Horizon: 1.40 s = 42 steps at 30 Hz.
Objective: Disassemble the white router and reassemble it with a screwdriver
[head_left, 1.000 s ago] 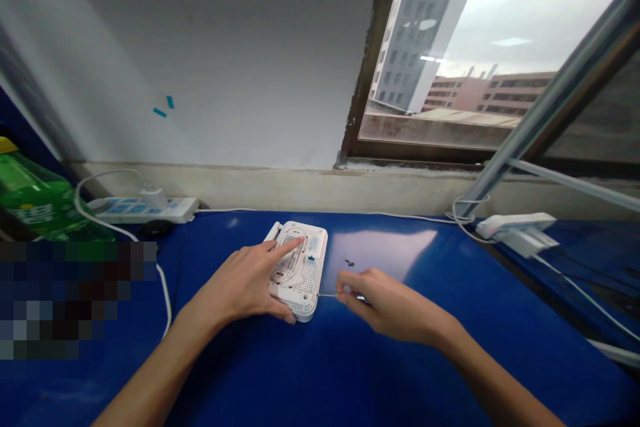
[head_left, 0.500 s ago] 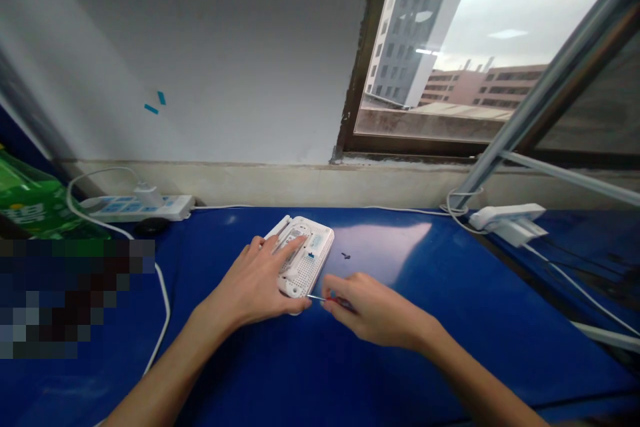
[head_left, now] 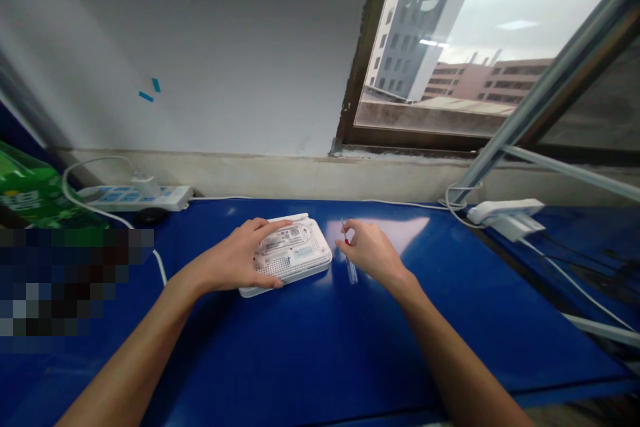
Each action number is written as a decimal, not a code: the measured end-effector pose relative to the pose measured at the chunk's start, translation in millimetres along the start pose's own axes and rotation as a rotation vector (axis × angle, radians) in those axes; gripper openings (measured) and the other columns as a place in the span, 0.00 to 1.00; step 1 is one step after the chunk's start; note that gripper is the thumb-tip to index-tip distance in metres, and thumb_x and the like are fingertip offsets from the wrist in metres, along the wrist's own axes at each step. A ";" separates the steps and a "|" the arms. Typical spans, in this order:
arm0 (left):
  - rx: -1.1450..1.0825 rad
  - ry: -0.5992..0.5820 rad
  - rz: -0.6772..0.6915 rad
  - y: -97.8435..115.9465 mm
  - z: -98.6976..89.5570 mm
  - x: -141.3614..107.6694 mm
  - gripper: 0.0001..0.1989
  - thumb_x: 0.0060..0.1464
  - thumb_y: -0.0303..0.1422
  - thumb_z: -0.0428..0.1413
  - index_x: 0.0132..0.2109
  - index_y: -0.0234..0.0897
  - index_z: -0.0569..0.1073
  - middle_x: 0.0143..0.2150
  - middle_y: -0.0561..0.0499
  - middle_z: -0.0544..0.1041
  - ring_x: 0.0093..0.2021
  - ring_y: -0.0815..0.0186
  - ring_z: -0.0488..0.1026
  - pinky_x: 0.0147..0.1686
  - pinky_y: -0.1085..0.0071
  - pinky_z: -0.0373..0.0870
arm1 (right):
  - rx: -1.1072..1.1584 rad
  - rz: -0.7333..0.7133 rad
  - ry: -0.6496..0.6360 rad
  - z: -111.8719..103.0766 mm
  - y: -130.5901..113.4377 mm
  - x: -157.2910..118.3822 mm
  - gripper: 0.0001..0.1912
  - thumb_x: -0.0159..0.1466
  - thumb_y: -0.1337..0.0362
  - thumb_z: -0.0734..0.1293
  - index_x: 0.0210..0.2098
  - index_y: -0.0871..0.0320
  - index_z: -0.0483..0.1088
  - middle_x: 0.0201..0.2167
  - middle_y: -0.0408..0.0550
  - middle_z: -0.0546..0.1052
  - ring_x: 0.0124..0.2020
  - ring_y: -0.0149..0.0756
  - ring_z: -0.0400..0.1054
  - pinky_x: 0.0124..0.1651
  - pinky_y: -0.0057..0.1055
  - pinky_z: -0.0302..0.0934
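White router (head_left: 295,255) held flat on the blue table (head_left: 400,347), its vented, labelled face up.
Well left of the router sit a green plastic bottle (head_left: 30,193) and a white power strip (head_left: 125,195). The left hand (head_left: 225,260) is clamped over the router, fingers across its far part and thumb at its near edge. Just right of the router, the right hand (head_left: 370,250) pinches a slim clear-handled screwdriver (head_left: 351,270) at the fingertips, the tool tilted with a red mark near its upper end. Farther right of the router lies a white plug adapter (head_left: 505,217). With so light a fingertip grip, a slip could drop the screwdriver and send it rolling across the glossy table; uneven pressure could make the router skid.
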<state>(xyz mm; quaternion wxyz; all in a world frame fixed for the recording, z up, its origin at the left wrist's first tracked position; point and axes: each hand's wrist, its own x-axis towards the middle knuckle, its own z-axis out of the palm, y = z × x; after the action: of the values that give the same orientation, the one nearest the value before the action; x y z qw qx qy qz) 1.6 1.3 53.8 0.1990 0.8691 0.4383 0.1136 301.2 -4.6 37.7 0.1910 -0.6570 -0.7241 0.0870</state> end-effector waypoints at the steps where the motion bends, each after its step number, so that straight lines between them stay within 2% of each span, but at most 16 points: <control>1: -0.023 -0.002 0.025 -0.6 -1.0 0.2 0.51 0.46 0.52 0.66 0.73 0.53 0.53 0.67 0.45 0.64 0.65 0.46 0.63 0.64 0.51 0.59 | -0.033 0.001 0.010 6.4 -0.3 -0.9 0.14 0.61 0.62 0.68 0.46 0.59 0.77 0.27 0.50 0.80 0.31 0.43 0.75 0.32 0.32 0.56; 4: -0.067 -0.027 0.065 -4.4 -7.3 -2.1 0.53 0.45 0.52 0.68 0.73 0.54 0.53 0.69 0.47 0.63 0.67 0.46 0.61 0.65 0.51 0.57 | -0.087 -0.007 0.022 17.1 -1.2 -5.8 0.19 0.63 0.62 0.68 0.53 0.57 0.75 0.27 0.50 0.79 0.31 0.44 0.75 0.32 0.32 0.54; 7: -0.105 -0.044 0.077 -7.7 -10.9 -4.8 0.53 0.44 0.51 0.68 0.73 0.53 0.53 0.70 0.47 0.62 0.67 0.46 0.62 0.65 0.51 0.57 | -0.110 -0.031 0.016 20.2 -4.6 -10.2 0.20 0.64 0.59 0.68 0.55 0.56 0.74 0.27 0.50 0.79 0.31 0.44 0.74 0.32 0.32 0.53; 12: -0.159 -0.051 0.123 -7.8 -10.7 -3.4 0.53 0.44 0.49 0.70 0.72 0.52 0.52 0.70 0.46 0.62 0.67 0.48 0.61 0.67 0.52 0.55 | -0.119 -0.056 0.024 21.8 -13.9 -12.8 0.15 0.66 0.58 0.67 0.51 0.55 0.75 0.26 0.49 0.78 0.29 0.41 0.73 0.32 0.32 0.53; 15: -0.180 -0.046 0.152 -7.2 -12.1 -1.4 0.53 0.44 0.48 0.70 0.72 0.52 0.52 0.69 0.46 0.62 0.65 0.49 0.62 0.65 0.52 0.57 | 0.036 -0.114 0.114 16.1 -18.8 -13.0 0.14 0.70 0.56 0.63 0.46 0.56 0.76 0.26 0.48 0.77 0.28 0.39 0.71 0.33 0.33 0.57; 17: -0.176 -0.038 0.162 -7.2 -12.7 -1.0 0.53 0.44 0.47 0.70 0.72 0.52 0.52 0.67 0.46 0.64 0.64 0.48 0.63 0.64 0.51 0.58 | 0.227 -0.210 0.149 10.4 -20.4 -13.6 0.17 0.72 0.55 0.60 0.50 0.57 0.74 0.36 0.52 0.79 0.36 0.39 0.72 0.39 0.34 0.63; 19: -0.166 -0.026 0.156 -7.3 -12.3 -1.3 0.54 0.43 0.47 0.70 0.72 0.52 0.52 0.65 0.46 0.66 0.63 0.47 0.64 0.63 0.50 0.60 | 0.361 -0.350 0.084 6.5 -19.5 -14.7 0.23 0.71 0.51 0.63 0.61 0.55 0.68 0.54 0.56 0.75 0.52 0.43 0.70 0.52 0.39 0.65; 20: -0.165 -0.020 0.148 -7.4 -11.8 -1.6 0.55 0.43 0.46 0.71 0.72 0.52 0.51 0.63 0.46 0.67 0.62 0.47 0.65 0.62 0.50 0.61 | 0.385 -0.418 0.020 6.1 -18.1 -15.3 0.30 0.68 0.49 0.67 0.65 0.53 0.63 0.62 0.56 0.70 0.60 0.45 0.65 0.59 0.43 0.62; 22: -0.176 -0.013 0.144 -7.5 -10.5 -2.1 0.57 0.42 0.45 0.71 0.73 0.53 0.48 0.62 0.46 0.67 0.62 0.47 0.65 0.61 0.49 0.62 | 0.378 -0.513 -0.118 8.6 -14.1 -15.9 0.45 0.61 0.46 0.73 0.71 0.50 0.54 0.70 0.56 0.60 0.69 0.49 0.55 0.67 0.50 0.54; 24: -0.188 -0.014 0.163 -7.5 -9.2 -2.1 0.58 0.43 0.44 0.70 0.74 0.55 0.46 0.63 0.45 0.66 0.62 0.47 0.64 0.61 0.48 0.62 | 0.362 -0.535 -0.202 13.8 -10.0 -15.3 0.51 0.57 0.45 0.76 0.72 0.50 0.52 0.71 0.57 0.58 0.70 0.52 0.52 0.69 0.53 0.51; 26: -0.188 -0.012 0.187 -7.7 -8.2 -1.7 0.59 0.43 0.42 0.70 0.74 0.57 0.45 0.65 0.45 0.64 0.63 0.47 0.64 0.62 0.48 0.61 | 0.359 -0.537 -0.225 18.6 -7.5 -13.6 0.52 0.55 0.44 0.77 0.71 0.50 0.53 0.71 0.57 0.57 0.71 0.54 0.52 0.69 0.55 0.51; 31: -0.127 -0.004 0.206 -8.5 -7.7 -2.7 0.57 0.43 0.44 0.70 0.74 0.58 0.47 0.68 0.47 0.63 0.64 0.46 0.61 0.63 0.49 0.59 | 0.421 -0.582 -0.165 21.3 -9.3 -8.7 0.52 0.50 0.48 0.80 0.68 0.46 0.58 0.66 0.53 0.65 0.66 0.53 0.59 0.66 0.53 0.56; 34: -0.081 -0.031 0.141 -8.4 -8.5 -4.3 0.57 0.44 0.46 0.70 0.74 0.60 0.45 0.65 0.47 0.66 0.61 0.46 0.65 0.59 0.49 0.62 | 0.449 -0.594 -0.109 20.1 -11.5 -8.1 0.48 0.48 0.51 0.82 0.64 0.47 0.62 0.62 0.53 0.68 0.63 0.52 0.62 0.64 0.51 0.59; 37: -0.056 -0.041 0.102 -8.1 -9.5 -4.8 0.57 0.45 0.48 0.69 0.74 0.62 0.45 0.63 0.47 0.68 0.58 0.46 0.67 0.57 0.49 0.63 | 0.449 -0.603 -0.087 19.5 -11.8 -9.4 0.43 0.51 0.54 0.81 0.62 0.49 0.64 0.59 0.53 0.71 0.59 0.50 0.65 0.61 0.49 0.62; 39: -0.062 -0.036 0.105 -8.4 -9.7 -4.6 0.57 0.45 0.47 0.69 0.74 0.62 0.45 0.62 0.47 0.69 0.58 0.46 0.68 0.57 0.50 0.63 | 0.422 -0.609 -0.099 20.2 -10.8 -10.3 0.42 0.53 0.55 0.80 0.63 0.49 0.64 0.62 0.54 0.69 0.62 0.52 0.63 0.62 0.51 0.60; 42: -0.082 -0.024 0.115 -9.8 -8.8 -3.9 0.58 0.43 0.47 0.70 0.74 0.61 0.45 0.62 0.47 0.69 0.58 0.47 0.67 0.56 0.52 0.64 | 0.372 -0.597 -0.152 22.8 -8.4 -9.9 0.49 0.53 0.51 0.79 0.69 0.46 0.58 0.70 0.56 0.58 0.69 0.56 0.54 0.67 0.57 0.53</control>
<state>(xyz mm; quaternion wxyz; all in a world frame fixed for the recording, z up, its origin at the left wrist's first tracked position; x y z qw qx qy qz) -10.9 5.6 57.2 0.2326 0.8853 0.3804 0.1323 285.3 -12.4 18.5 0.2700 -0.3622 -0.8680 0.2061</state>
